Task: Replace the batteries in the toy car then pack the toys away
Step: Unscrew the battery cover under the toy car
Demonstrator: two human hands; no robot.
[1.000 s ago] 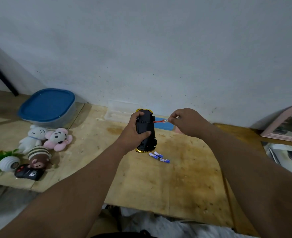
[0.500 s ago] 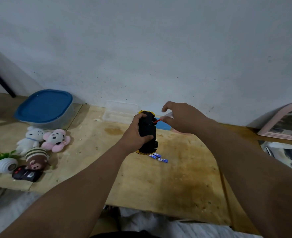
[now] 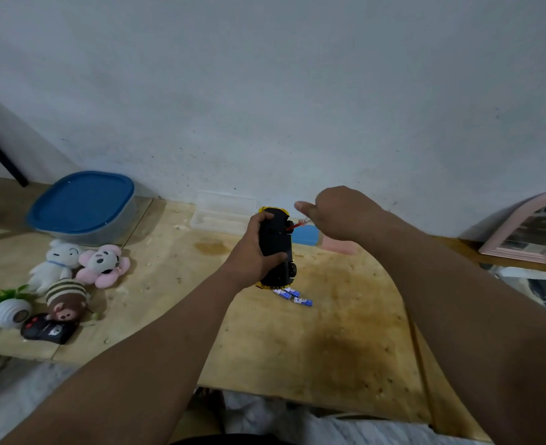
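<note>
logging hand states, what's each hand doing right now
Left hand: closed around the toy car, holding it underside up.
Right hand: pinching a screwdriver, its tip at the car's underside.

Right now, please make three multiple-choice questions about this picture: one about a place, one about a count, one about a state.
1. Where do the batteries lie?
A. in the blue-lidded box
B. on the table just below the toy car
C. beside the mirror

2. How many soft toys sit at the left?
A. three
B. one
C. six

3. What is the left hand doing?
A. resting flat
B. pointing at the wall
C. gripping the toy car

Answers:
1 B: they rest on the wood table under the car.
2 A: a white toy, a pink toy and a striped brown toy.
3 C: its fingers curl around the black underside.
</note>
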